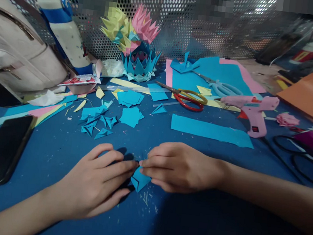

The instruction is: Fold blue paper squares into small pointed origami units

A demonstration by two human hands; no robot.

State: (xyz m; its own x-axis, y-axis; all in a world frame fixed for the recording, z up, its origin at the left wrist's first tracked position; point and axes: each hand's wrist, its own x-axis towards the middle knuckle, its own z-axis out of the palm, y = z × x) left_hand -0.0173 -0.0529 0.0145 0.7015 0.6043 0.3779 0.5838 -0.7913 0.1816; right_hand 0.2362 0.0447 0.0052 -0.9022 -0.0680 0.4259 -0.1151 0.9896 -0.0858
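A small folded piece of blue paper point(140, 181) lies on the blue tabletop between my hands. My left hand point(96, 182) has its fingertips on the paper's upper left edge, with the thumb low and a little apart. From the right, my right hand point(181, 167) presses its closed fingers on the paper, covering part of it. The two hands' fingertips meet at the top of the fold. Just beyond lie several folded blue paper triangles point(90, 127) and a stack of blue paper squares point(131, 116). A long blue paper strip point(211, 131) rests farther right.
Scissors with red and yellow handles point(189, 98), light-blue scissors point(224, 88) and a pink glue gun point(253, 109) lie behind. Folded paper flowers point(140, 61) stand against the perforated metal panel point(175, 21). A phone point(3, 149) and a pale bag point(20, 49) are at left.
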